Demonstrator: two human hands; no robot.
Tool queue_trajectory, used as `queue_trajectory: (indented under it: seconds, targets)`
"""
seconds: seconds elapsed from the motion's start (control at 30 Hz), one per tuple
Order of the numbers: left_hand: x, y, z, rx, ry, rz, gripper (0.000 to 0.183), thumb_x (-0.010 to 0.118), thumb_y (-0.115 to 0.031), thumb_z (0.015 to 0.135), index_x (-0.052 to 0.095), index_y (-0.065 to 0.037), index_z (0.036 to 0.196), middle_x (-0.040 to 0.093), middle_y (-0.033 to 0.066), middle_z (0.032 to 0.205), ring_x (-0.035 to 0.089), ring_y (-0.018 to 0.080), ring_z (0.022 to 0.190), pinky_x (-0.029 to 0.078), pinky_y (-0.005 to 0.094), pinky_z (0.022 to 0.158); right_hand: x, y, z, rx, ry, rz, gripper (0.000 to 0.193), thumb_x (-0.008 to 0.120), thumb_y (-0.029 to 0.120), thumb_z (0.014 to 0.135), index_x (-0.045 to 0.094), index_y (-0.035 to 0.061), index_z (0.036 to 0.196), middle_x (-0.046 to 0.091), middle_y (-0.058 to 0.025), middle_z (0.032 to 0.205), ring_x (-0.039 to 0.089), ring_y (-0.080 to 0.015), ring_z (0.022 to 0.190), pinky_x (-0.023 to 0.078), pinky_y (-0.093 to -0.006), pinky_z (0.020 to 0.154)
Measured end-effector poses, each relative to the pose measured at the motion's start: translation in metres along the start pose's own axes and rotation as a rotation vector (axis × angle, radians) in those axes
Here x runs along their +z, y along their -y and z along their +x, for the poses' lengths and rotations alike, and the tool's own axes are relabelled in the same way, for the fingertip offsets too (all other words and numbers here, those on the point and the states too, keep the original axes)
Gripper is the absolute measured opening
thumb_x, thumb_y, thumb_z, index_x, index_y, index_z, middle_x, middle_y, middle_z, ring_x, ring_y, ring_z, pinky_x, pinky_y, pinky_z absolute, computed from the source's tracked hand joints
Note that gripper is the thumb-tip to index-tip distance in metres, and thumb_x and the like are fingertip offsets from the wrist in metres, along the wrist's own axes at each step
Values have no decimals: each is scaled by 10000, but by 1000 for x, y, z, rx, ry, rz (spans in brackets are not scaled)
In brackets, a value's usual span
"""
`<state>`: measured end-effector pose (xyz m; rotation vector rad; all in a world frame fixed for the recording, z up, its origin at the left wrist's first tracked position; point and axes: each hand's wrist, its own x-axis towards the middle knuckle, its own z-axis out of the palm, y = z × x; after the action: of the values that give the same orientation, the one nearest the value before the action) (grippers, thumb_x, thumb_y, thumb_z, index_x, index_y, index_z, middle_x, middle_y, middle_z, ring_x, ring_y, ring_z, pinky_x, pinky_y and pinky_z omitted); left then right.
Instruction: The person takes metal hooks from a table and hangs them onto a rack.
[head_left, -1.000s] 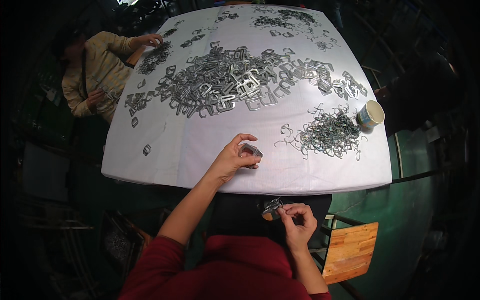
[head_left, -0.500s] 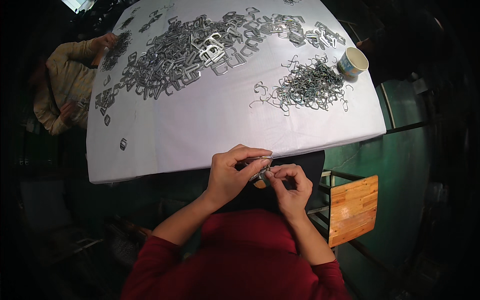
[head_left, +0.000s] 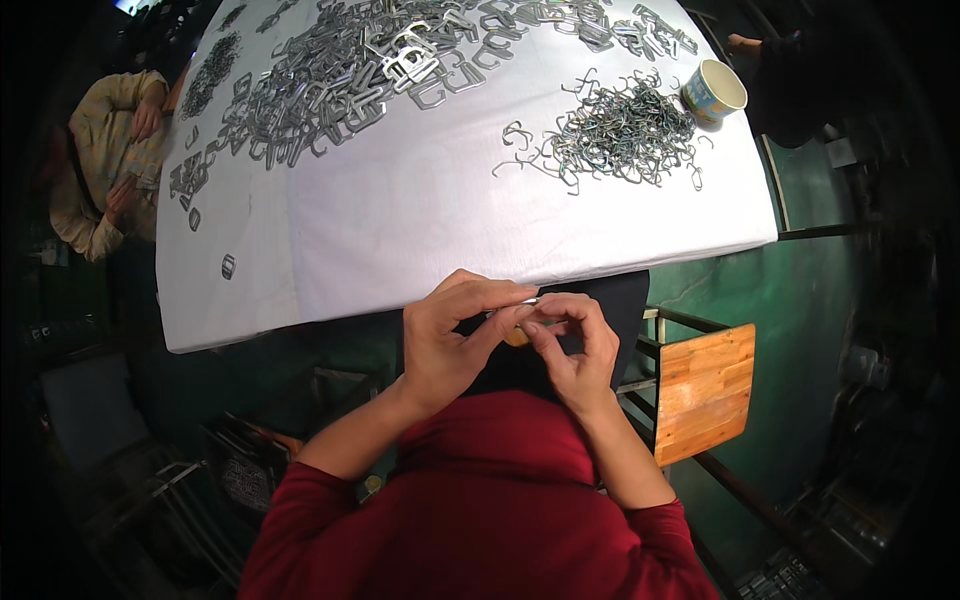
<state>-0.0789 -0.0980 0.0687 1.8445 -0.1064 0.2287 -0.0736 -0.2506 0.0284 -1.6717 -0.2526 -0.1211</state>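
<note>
Just off the table's near edge, my left hand (head_left: 447, 335) pinches a small metal buckle (head_left: 531, 300) between thumb and fingers. Only a bright sliver of it shows; the rest is covered by fingers. My right hand (head_left: 582, 352) meets it from the other side, its thumb and forefinger closed at the same buckle. Whether a wire piece is in that pinch I cannot tell. On the table lie a broad heap of silver metal buckles (head_left: 330, 95) at the back left and a pile of bent wire hooks (head_left: 630, 132) at the right.
A paper cup (head_left: 714, 92) stands beside the hooks on the white-covered table (head_left: 400, 220). One loose buckle (head_left: 228, 266) lies near the left edge. A wooden stool (head_left: 705, 393) is at my right. A co-worker (head_left: 105, 150) sits at the left by a dark pile (head_left: 210, 75).
My fingers have closed in around the buckle, hiding more of it. The co-worker's hand has drawn back from the dark pile. The table sits higher in view.
</note>
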Motion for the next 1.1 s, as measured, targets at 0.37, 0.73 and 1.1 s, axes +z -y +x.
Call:
queue_trajectory:
  seconds: [0.37,0.73,1.1]
  targets:
    - [-4,1,-7,-117,52,-42,191,645,45,784,679,-34,954,664,77,885,613,135,770,484,245,686,5,-66,174,-226,375,-841,95,639,140,800,607,52,818,571,-106,826,588,-300,756,463,-401,640]
    - [-6,13,-12,11,7,-17,184,644,11,797,648,-57,967,649,87,893,642,170,772,531,267,661,-16,-13,135,245,361,-122,106,584,98,870,543,1,878,564,-96,876,557,-143,666,454,-286,570]
    - [1,13,-16,-92,-49,-140,138,644,33,805,612,10,937,638,88,914,634,133,834,520,248,740,-2,37,7,204,-22,343,190,585,-134,807,464,-10,886,581,-138,908,617,-143,780,532,-235,690]
